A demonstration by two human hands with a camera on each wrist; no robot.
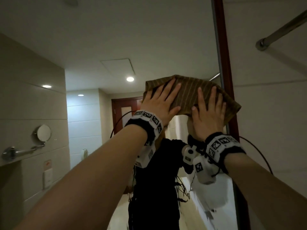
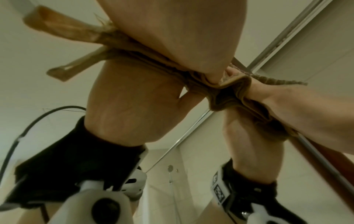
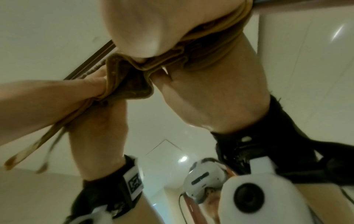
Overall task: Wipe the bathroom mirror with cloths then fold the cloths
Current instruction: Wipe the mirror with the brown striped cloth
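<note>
Wiping step, upper right of mirror (image 1: pixel 116 39), hard by red-brown frame (image 1: pixel 224 52). Brown striped cloth (image 1: pixel 191 90) pinned flat on glass under left hand (image 1: pixel 162 101) and right hand (image 1: pixel 208 113), fingers spread straight, pressing, not clutching. Cloth edges bunched between thumbs. Next, probably: sweep with even pressure; folding not begun.

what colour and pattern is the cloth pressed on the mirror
The cloth is olive-brown with thin pale stripes, clearest in the head view.

Mirror (image 1: pixel 99 47) bears brown striped cloth (image 1: pixel 187 90), pressed flat near right frame.
</note>
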